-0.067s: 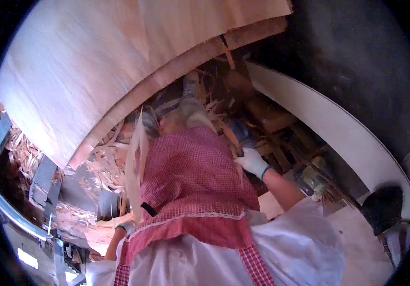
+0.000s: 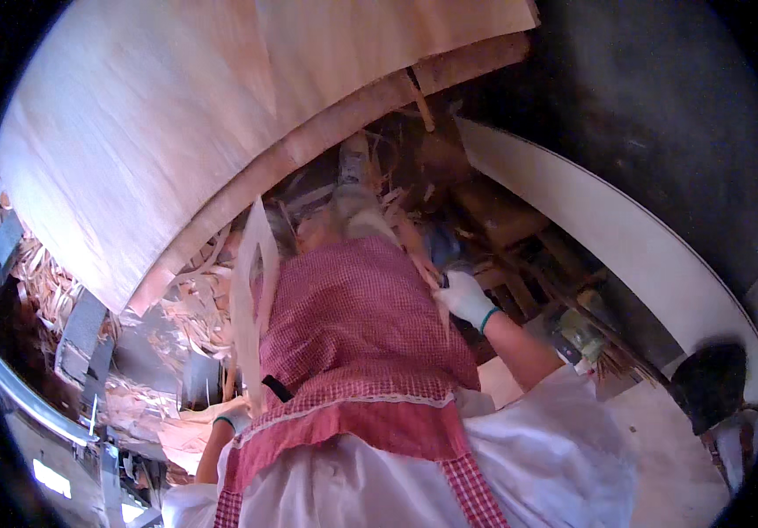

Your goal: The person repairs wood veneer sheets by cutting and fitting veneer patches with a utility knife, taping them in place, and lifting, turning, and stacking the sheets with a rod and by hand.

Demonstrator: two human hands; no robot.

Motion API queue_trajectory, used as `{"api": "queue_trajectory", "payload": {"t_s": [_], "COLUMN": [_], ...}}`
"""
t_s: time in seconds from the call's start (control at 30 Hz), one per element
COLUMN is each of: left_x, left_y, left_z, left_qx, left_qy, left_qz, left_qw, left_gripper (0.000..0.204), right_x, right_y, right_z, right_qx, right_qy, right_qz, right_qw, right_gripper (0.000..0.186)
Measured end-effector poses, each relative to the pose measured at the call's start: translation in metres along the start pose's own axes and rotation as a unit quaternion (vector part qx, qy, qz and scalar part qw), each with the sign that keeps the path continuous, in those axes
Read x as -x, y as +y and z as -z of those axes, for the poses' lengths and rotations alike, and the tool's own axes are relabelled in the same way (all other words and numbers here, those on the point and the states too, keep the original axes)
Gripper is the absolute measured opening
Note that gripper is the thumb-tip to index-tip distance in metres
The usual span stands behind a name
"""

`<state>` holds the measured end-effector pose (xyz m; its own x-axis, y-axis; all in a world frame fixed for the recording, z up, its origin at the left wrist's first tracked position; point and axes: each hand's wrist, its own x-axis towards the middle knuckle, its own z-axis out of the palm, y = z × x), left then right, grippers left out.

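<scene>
I wear white gloves and a red checked apron [image 2: 353, 326]. Beside the apron's right edge, my right hand [image 2: 464, 296] is closed round a narrow piece [image 2: 432, 273] with pinkish wood and a dark part; what exactly it is I cannot make out. My left hand [image 2: 234, 415] is low at the apron's left, among thin veneer pieces [image 2: 190, 436] and partly hidden, its grip unclear. Long pale veneer strips [image 2: 247, 282] hang just above it along the apron. My legs [image 2: 353, 202] show beyond the apron, among wood scraps.
A big veneer sheet stack [image 2: 168, 106] arches over the upper left. On the right stand a long pale board [image 2: 599, 229], a dark surface [image 2: 652, 106], wooden frame pieces [image 2: 502, 220] and a black object [image 2: 709, 383]. Shavings [image 2: 44, 273] and metal rails [image 2: 36, 396] fill the left.
The narrow piece at my right hand and the pale strips on the left have shifted very slightly. Both hands are in nearly the same places.
</scene>
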<state>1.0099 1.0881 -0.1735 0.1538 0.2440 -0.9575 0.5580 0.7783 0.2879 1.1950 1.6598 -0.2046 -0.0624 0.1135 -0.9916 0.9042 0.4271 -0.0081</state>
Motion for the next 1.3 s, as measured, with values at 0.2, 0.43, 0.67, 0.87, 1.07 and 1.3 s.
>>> {"api": "queue_trajectory", "payload": {"t_s": [0.2, 0.43, 0.67, 0.87, 1.07, 1.3], "left_x": [-0.068, -0.085, -0.118, -0.171, -0.203, -0.182], "left_y": [-0.062, 0.055, 0.096, 0.043, 0.038, 0.031], "left_z": [0.042, 0.198, 0.219, 0.286, 0.306, 0.310], "left_qx": [0.261, 0.316, 0.234, 0.165, 0.194, 0.184], "left_qy": [0.249, 0.452, 0.489, 0.552, 0.470, 0.408], "left_qz": [0.186, 0.025, 0.003, 0.177, 0.212, 0.231], "left_qw": [0.914, 0.834, 0.840, 0.798, 0.834, 0.864], "left_gripper": [0.037, 0.027, 0.039, 0.059, 0.068, 0.067], "right_x": [-0.049, -0.114, -0.160, -0.152, -0.136, -0.051], "right_y": [0.012, -0.061, -0.168, -0.182, -0.045, -0.050], "right_z": [0.119, 0.170, 0.180, 0.187, 0.204, 0.279], "right_qx": [-0.081, -0.013, 0.024, -0.014, -0.013, -0.010], "right_qy": [0.434, 0.471, 0.405, 0.461, 0.557, 0.602], "right_qz": [-0.010, 0.116, 0.144, 0.150, 0.027, -0.029], "right_qw": [0.897, 0.874, 0.903, 0.875, 0.830, 0.798], "right_gripper": [0.025, 0.043, 0.053, 0.039, 0.055, 0.054]}}
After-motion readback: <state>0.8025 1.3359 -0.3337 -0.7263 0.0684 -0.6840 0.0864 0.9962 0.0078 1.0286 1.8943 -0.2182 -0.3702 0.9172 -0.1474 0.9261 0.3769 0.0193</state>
